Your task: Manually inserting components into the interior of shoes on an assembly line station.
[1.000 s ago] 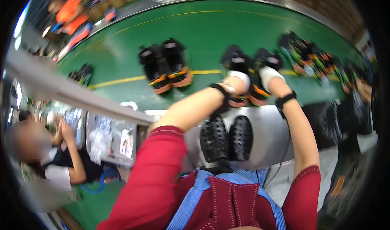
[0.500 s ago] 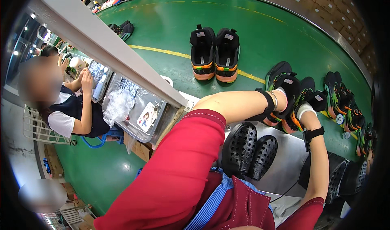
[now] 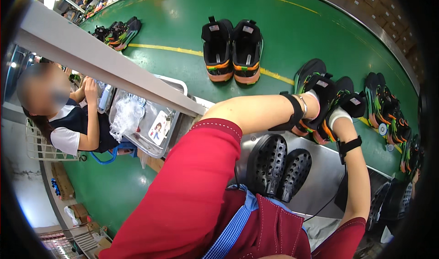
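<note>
A pair of black sneakers with orange and green soles, the left sneaker (image 3: 312, 70) and the right sneaker (image 3: 344, 85), sits at the green belt's near edge. My left hand (image 3: 313, 104) is at the heel opening of the left one, and my right hand (image 3: 339, 116), with white cloth around it, is at the heel of the right one. The shoes hide the fingers of both hands. Nearer to me, two black perforated plastic shoe forms (image 3: 270, 160) lie on the metal ledge (image 3: 322, 176). Another sneaker pair (image 3: 232, 53) stands on the belt, farther left.
More sneakers (image 3: 386, 105) line the belt (image 3: 178, 25) at the right, others (image 3: 121, 32) at the far left. A pale metal post (image 3: 114, 62) slants across the left. Beyond it a person (image 3: 82, 126) sits by a metal tray (image 3: 171, 137) holding plastic bags. Black perforated forms (image 3: 398, 204) lie lower right.
The view has shifted slightly, so the standing pair and the post appear farther left and higher. Both my hands stay at the same two sneakers.
</note>
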`<state>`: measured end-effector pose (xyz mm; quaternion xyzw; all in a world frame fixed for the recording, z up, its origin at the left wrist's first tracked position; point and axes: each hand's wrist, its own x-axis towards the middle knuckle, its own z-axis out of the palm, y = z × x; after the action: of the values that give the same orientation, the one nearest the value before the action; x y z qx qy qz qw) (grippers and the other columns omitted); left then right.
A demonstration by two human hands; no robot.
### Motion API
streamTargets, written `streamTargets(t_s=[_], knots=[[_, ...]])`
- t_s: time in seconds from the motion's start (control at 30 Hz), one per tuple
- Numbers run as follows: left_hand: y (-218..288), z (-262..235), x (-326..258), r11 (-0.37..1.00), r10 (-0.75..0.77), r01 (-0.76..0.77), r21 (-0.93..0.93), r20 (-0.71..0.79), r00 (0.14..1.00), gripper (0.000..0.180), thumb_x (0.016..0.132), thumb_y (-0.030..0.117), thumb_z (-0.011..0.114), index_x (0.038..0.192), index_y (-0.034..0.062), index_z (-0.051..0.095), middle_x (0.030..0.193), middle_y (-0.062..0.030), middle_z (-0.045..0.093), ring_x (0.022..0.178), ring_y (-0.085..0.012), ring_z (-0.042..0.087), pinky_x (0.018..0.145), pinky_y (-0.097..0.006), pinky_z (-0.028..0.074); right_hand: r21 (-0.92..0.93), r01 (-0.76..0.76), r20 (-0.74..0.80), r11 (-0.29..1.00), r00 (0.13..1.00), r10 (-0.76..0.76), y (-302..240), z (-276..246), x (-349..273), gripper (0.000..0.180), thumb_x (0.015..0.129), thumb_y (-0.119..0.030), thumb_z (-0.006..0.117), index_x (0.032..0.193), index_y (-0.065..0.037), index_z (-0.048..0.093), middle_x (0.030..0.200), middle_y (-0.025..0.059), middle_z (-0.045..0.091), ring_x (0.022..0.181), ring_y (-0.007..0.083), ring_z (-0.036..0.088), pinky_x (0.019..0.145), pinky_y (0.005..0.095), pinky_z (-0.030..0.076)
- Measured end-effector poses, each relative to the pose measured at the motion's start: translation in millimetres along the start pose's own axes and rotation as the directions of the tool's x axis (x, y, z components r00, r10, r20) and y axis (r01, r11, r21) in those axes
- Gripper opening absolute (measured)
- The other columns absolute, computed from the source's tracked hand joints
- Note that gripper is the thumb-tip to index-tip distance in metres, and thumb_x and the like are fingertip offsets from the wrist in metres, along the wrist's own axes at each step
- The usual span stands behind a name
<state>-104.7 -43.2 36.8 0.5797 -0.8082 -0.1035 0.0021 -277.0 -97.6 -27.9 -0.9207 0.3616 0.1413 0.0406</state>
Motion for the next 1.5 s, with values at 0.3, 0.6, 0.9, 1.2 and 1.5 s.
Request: streamTargets(t_s=[0.3, 0.6, 0.9, 1.2, 1.5], knots=[[-27, 70, 24, 0.999, 0.005, -0.004, -0.051, 0.035, 0.999, 0.028, 0.065, 0.033, 0.072, 0.09, 0.0193, 0.071, 0.095, -0.0093, 0.067, 0.083, -0.024, 0.063, 0.078, -0.032, 0.049, 0.077, -0.073, -0.002, 0.994, 0.997, 0.074, -21, -14, 10, 0.03, 0.086, -0.023, 0.053, 0.106, -0.007, 0.069, 0.113, 0.0226, 0.063, 0.104, 0.0363, 0.061, 0.091, 0.0407, 0.049], [-37, 101, 34, 0.985, 0.123, -0.151, 0.084, 0.27, 0.955, 0.038, 0.073, 0.035, 0.07, 0.106, 0.0153, 0.071, 0.113, -0.0123, 0.066, 0.1, -0.0243, 0.064, 0.09, -0.034, 0.049, 0.036, -0.107, 0.013, 0.994, 0.994, 0.107, -50, -38, 7, 0.031, 0.085, -0.024, 0.055, 0.107, -0.007, 0.069, 0.11, 0.0216, 0.065, 0.105, 0.0353, 0.062, 0.091, 0.0402, 0.049], [-36, 31, -13, 0.999, -0.042, 0.046, -0.005, 0.334, 0.942, 0.027, 0.077, 0.024, 0.065, 0.098, 0.0073, 0.073, 0.106, -0.0166, 0.068, 0.094, -0.031, 0.067, 0.082, -0.037, 0.052, 0.004, -0.044, 0.025, 0.999, 0.999, 0.044, -59, -38, 14, 0.022, 0.08, -0.016, 0.059, 0.093, -0.005, 0.073, 0.102, 0.0234, 0.066, 0.095, 0.0354, 0.066, 0.083, 0.0399, 0.052], [-29, 29, -13, 0.991, -0.135, 0.13, 0.039, 0.204, 0.97, 0.026, 0.081, 0.016, 0.059, 0.102, 0.0055, 0.071, 0.109, -0.0199, 0.066, 0.097, -0.032, 0.066, 0.084, -0.04, 0.052, -0.105, -0.027, -0.067, 0.994, 0.998, 0.02, -70, -53, -2, 0.02, 0.08, -0.018, 0.059, 0.088, -0.007, 0.074, 0.095, 0.019, 0.069, 0.088, 0.0329, 0.068, 0.079, 0.0393, 0.054], [-39, 17, -18, 0.975, -0.083, 0.0, 0.223, 0.362, 0.929, 0.031, 0.08, 0.025, 0.06, 0.103, 0.0059, 0.071, 0.113, -0.0197, 0.065, 0.101, -0.0357, 0.064, 0.085, -0.04, 0.052, 0.262, -0.023, -0.415, 0.965, 0.9, 0.134, -77, -94, -85, 0.019, 0.079, -0.02, 0.061, 0.083, -0.004, 0.069, 0.087, 0.017, 0.067, 0.083, 0.0353, 0.065, 0.074, 0.0419, 0.054]])
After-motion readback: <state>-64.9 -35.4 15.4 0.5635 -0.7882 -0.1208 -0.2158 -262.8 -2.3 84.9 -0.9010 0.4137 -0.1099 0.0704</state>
